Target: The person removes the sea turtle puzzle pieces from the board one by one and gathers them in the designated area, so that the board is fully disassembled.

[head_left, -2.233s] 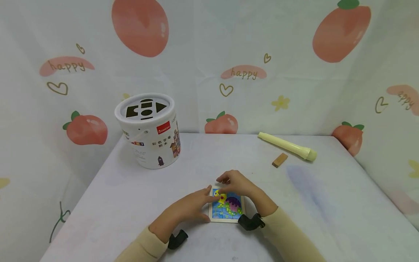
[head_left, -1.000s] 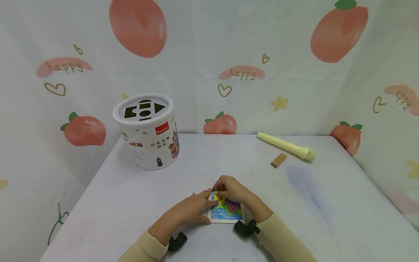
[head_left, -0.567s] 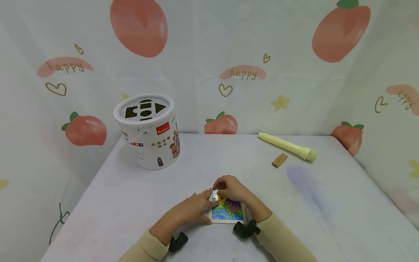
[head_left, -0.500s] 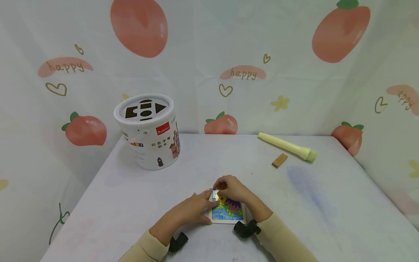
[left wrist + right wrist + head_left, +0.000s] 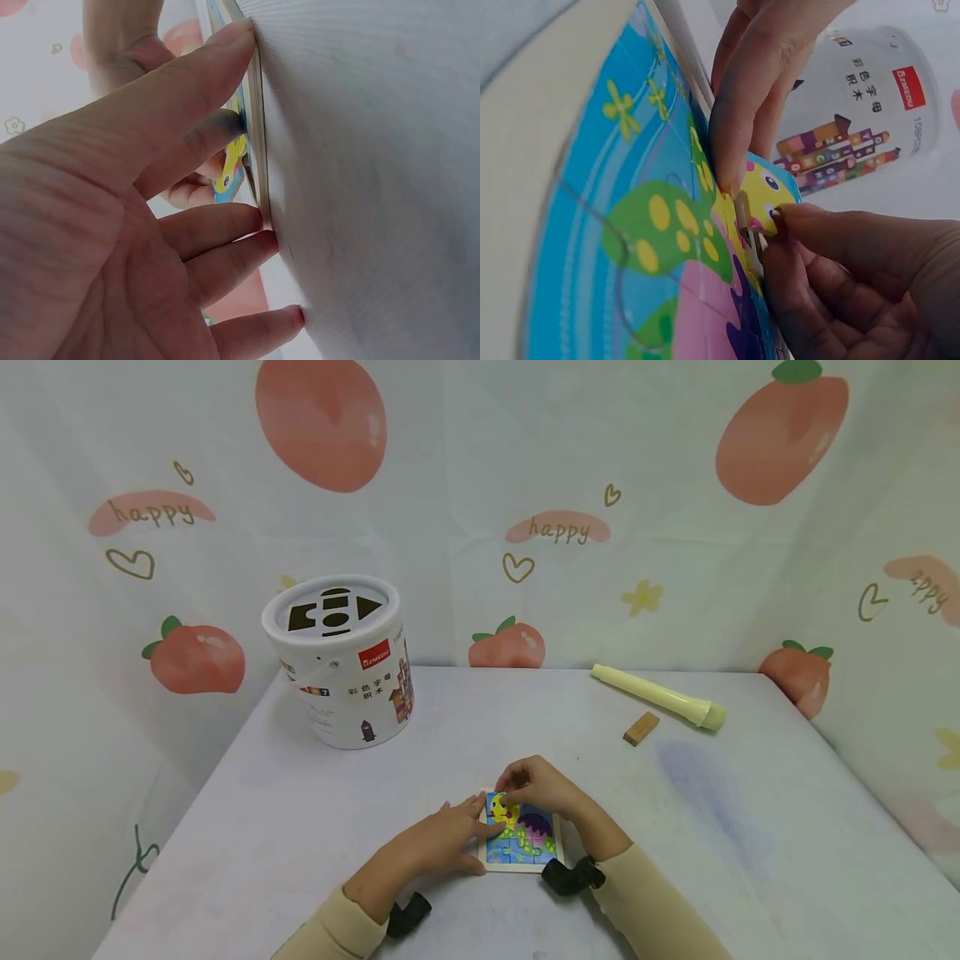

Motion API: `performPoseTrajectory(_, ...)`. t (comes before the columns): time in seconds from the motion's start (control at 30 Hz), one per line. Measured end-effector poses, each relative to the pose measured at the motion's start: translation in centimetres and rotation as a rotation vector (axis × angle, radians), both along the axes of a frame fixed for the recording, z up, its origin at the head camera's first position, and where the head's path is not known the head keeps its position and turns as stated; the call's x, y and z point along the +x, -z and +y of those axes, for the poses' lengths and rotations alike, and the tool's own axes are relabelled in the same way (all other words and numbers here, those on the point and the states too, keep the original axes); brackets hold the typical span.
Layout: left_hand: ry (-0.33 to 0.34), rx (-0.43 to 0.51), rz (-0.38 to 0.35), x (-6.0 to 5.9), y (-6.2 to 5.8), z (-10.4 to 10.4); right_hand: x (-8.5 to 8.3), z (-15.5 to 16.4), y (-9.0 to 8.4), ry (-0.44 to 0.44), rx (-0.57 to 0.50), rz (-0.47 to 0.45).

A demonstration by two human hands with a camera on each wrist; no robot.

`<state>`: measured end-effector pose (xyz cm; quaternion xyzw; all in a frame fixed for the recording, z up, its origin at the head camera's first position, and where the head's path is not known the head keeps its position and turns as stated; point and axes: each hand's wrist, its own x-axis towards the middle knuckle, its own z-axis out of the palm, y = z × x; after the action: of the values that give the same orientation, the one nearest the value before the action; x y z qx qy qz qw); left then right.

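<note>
Puzzle (image 5: 521, 841) lies on the desk (image 5: 675, 827) at 6 o'clock; left hand (image 5: 438, 841), fingers spread, braces its 9 o'clock edge so right hand (image 5: 542, 785) can pinch the yellow piece (image 5: 502, 811).

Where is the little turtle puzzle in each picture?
Head view: the turtle puzzle lies flat on the table, low in the middle, between both hands.
Left wrist view: only its thin edge shows, upper middle, by the left hand fingers.
Right wrist view: it fills the left half.
Shared landmark: the yellow turtle-head piece, in all three.
</note>
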<state>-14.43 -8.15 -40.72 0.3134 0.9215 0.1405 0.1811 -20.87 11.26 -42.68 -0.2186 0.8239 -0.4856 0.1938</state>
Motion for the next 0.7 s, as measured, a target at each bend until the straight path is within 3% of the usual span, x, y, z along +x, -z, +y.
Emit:
performPoseTrajectory(0.3, -0.003, -0.015, -0.008, 0.0, 0.0, 0.0, -0.5, 0.7, 0.0, 0.032, -0.037, -0.128)
performPoseTrajectory(0.7, 0.02, -0.017, -0.022, -0.1, 0.0, 0.2, -1.2, 3.8, -0.7, 0.117, 0.035, -0.118)
